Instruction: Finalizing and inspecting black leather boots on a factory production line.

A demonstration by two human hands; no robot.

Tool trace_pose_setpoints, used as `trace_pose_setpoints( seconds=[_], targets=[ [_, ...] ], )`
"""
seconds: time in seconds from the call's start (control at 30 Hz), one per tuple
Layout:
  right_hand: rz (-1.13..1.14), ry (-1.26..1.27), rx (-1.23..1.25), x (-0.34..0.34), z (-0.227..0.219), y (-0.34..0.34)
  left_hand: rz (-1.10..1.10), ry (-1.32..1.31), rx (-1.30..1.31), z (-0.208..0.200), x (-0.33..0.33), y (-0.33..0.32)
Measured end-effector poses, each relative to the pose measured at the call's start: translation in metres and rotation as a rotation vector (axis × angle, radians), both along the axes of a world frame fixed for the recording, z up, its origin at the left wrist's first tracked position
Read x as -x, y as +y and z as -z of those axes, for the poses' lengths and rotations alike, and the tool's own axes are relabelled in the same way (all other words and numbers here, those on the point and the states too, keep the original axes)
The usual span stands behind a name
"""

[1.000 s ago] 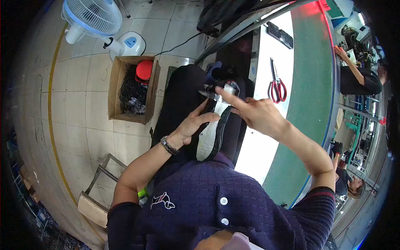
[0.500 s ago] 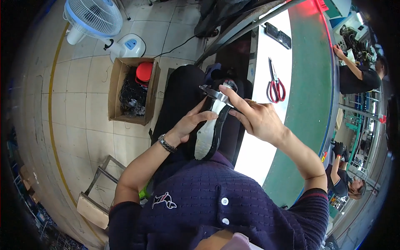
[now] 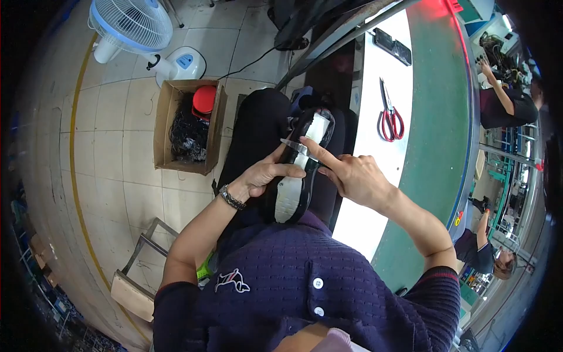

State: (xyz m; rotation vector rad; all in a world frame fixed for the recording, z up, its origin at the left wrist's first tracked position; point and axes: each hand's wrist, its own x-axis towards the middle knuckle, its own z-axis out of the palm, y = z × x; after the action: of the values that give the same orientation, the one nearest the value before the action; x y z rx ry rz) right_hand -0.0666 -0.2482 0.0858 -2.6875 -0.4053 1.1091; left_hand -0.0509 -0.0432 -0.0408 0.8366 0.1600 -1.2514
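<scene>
A black shoe (image 3: 285,203) rests sole-up on my lap, its long axis pointing away from me, with a white midsole facing me. My left hand (image 3: 263,176) grips it by the middle, the thumb lying across the sole. Over the sole just beyond that thumb lies a silver blade, seemingly a knife (image 3: 291,144). My right hand (image 3: 362,180) is closed on this blade from the right, index finger stretched along it. The knife's handle is hidden in the right hand.
To the right, a white ledge carries red-handled scissors (image 3: 389,120) and a black phone (image 3: 392,47). Past it runs a green conveyor belt (image 3: 434,111), with two people beyond. On the left floor are a cardboard box (image 3: 216,138), a fan (image 3: 132,23) and a stool (image 3: 134,296).
My right hand has drawn the blade toward me along the sole, closer to my left thumb. More of the white far end shows. The left hand keeps its grip.
</scene>
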Motion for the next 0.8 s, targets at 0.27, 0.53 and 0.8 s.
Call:
trace_pose_setpoints(
  seconds=[0.27, 0.53, 0.8],
  targets=[
    [0.056, -0.058, -0.151, 0.023, 0.011, -0.001, 0.034, -0.102, 0.085, 0.006, 0.011, 0.002],
    [-0.149, 0.006, 0.0, 0.05, -0.021, -0.003, -0.273, 0.229, 0.465, 0.011, 0.054, 0.014],
    [-0.353, -0.209, 0.21, 0.058, -0.014, 0.021, -0.262, 0.14, 0.323, -0.002, 0.053, 0.012]
  ],
)
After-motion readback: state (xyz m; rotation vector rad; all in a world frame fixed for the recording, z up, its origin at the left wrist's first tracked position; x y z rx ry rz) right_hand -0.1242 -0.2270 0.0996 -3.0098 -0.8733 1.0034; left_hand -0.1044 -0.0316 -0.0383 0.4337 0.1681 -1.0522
